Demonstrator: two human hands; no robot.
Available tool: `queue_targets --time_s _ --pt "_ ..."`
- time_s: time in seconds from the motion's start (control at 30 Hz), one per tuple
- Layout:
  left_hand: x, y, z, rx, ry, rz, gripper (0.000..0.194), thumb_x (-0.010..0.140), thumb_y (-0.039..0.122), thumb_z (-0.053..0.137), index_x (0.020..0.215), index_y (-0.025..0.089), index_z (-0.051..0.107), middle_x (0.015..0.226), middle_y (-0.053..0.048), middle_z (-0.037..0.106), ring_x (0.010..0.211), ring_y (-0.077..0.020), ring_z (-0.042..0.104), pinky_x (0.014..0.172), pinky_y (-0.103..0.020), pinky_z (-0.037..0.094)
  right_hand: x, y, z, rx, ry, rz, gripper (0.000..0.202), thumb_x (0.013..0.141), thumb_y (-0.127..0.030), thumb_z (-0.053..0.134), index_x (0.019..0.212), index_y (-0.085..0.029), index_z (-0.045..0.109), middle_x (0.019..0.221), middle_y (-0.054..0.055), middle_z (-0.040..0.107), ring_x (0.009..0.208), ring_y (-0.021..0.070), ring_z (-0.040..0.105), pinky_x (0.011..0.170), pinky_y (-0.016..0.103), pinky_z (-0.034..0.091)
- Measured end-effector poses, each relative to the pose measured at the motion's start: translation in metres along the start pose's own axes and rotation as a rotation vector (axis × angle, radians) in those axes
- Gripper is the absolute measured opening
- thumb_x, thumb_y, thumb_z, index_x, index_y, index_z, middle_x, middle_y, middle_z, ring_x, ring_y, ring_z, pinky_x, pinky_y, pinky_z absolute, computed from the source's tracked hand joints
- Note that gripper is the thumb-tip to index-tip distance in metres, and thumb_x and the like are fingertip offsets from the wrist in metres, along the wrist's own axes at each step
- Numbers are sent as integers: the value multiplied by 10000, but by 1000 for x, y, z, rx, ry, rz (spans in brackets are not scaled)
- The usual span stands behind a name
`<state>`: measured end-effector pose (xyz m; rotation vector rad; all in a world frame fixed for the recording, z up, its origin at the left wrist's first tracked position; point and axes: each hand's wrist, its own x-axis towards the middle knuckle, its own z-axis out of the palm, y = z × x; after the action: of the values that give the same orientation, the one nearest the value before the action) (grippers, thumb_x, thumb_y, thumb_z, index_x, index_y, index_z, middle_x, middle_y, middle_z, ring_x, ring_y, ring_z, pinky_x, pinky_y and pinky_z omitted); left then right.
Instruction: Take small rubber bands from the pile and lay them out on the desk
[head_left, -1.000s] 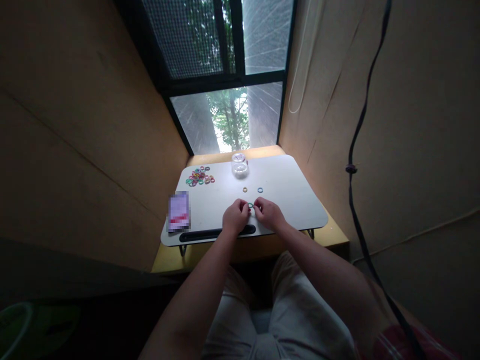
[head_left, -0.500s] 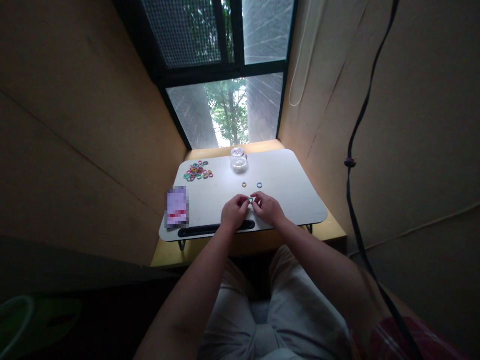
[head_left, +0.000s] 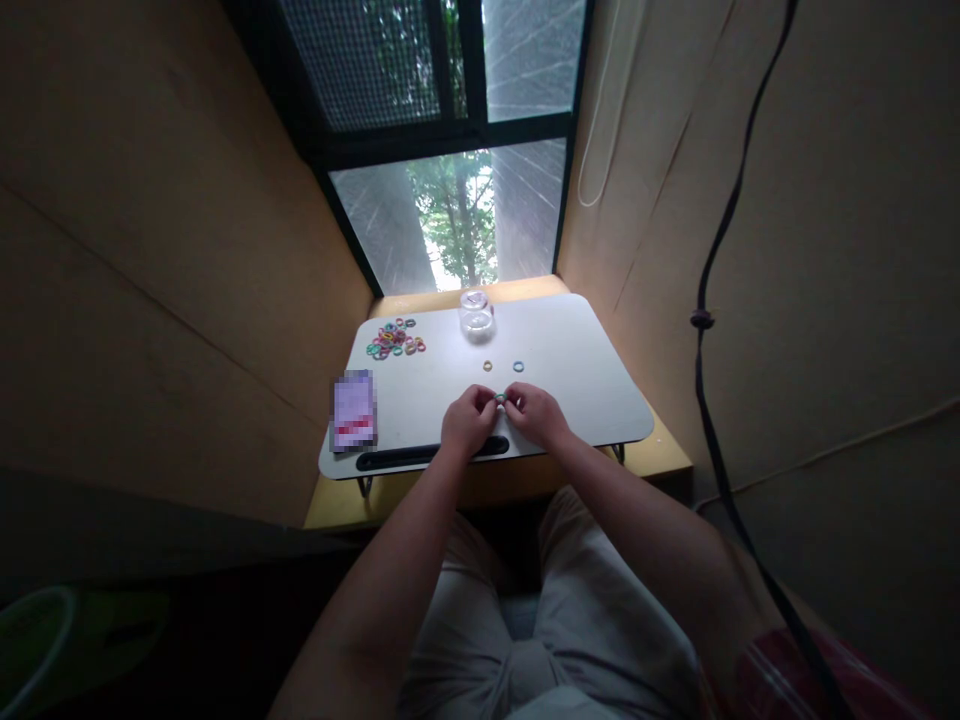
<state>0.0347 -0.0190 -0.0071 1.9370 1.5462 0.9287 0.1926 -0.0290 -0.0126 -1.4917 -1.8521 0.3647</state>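
Observation:
My left hand [head_left: 471, 420] and my right hand [head_left: 535, 413] meet above the front part of the white table [head_left: 592, 370]. Between their fingertips is a small green ring [head_left: 501, 398], pinched from both sides. Just beyond the hands, a yellow-orange ring [head_left: 487, 366] and a blue ring [head_left: 518, 367] lie apart on the tabletop. A pile of colourful rings [head_left: 390, 340] sits at the table's back left. Near the back edge stands a clear round container [head_left: 478, 322].
A blurred purple packet [head_left: 354, 410] lies at the table's left edge. The black slot strip [head_left: 397, 458] runs along the front edge. Behind the table is a window [head_left: 457, 215], with walls on both sides. A black cord [head_left: 701, 320] hangs at the right.
The fingertips of my right hand have closed in more around the green ring. The view has shifted slightly; the rings on the table stay in place.

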Motion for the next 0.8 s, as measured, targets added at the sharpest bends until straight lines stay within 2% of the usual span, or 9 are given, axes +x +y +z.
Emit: queue_targets --time_s 0.23,0.5,0.67,0.8 --pt "-1 4 -2 47 -20 6 145 845 353 568 881 226 628 798 1 696 707 -137 613 628 -246 409 1 -2 -3 -20 2 -22 102 811 -222 517 779 -211 613 763 9 633 693 149 526 639 254 346" --pt "-2 6 -2 78 -11 -1 148 854 355 552 874 226 620 771 0 679 697 -140 599 631 -251 398 -1 -5 -5 4 9 17 199 891 -267 442 808 -216 616 739 13 643 668 155 547 613 256 341" --pt "-2 7 -3 84 -9 -12 155 855 358 558 891 226 632 774 -4 685 698 -147 606 643 -258 411 -3 -6 -5 26 16 53 153 854 -270 512 956 -235 620 766 -6 664 639 147 566 602 247 370" --pt "-3 8 -4 88 -20 -15 169 855 369 562 915 232 641 782 -3 692 697 -146 611 635 -254 415 -2 -5 -4 14 -4 42 146 831 -265 542 945 -232 626 768 -8 667 636 141 566 603 246 374"
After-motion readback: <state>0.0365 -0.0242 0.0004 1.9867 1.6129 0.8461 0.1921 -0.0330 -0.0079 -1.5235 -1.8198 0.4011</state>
